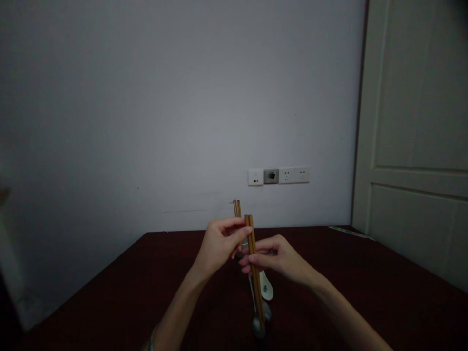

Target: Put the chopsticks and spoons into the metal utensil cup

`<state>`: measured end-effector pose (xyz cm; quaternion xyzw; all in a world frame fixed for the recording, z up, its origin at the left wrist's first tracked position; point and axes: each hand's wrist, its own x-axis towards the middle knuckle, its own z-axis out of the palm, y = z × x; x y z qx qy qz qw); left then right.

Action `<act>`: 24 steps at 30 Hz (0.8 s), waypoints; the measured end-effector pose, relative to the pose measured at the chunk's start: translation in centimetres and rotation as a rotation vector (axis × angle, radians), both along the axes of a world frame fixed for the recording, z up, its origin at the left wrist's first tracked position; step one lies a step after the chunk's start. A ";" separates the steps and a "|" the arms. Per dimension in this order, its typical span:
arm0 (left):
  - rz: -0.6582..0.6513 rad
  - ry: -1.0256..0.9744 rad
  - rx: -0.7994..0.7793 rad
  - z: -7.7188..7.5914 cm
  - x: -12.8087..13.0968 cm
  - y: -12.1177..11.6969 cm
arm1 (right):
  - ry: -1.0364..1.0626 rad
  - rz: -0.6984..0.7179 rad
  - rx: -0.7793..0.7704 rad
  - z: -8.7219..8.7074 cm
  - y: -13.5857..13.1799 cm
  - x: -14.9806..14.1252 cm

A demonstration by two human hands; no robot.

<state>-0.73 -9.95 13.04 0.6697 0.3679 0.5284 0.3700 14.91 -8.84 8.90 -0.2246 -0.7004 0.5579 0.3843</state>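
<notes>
Already, one chopstick pair [237,208] stands behind; left hand [217,241] and right hand [278,256] pinch another pair [257,290]; spoons [259,328] lie unheld.

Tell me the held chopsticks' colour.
The held chopsticks are yellowish brown, seen in the head view.

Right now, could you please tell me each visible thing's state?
Left hand: pinching the held chopsticks
Right hand: pinching them nearer the spoons
Held chopsticks: side by side
Other chopsticks: partly hidden
White spoon: partly hidden
Metal spoons: partly hidden
Double socket: nothing plugged in
</notes>
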 end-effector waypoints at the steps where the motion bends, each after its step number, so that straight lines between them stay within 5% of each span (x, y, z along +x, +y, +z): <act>1: 0.003 -0.002 0.002 0.0 0.0 0.0 | -0.006 0.003 0.006 -0.1 0.1 0.0; 24: -0.037 -0.005 0.018 -0.9 0.0 1.4 | -0.100 -0.067 0.167 -0.2 0.6 0.0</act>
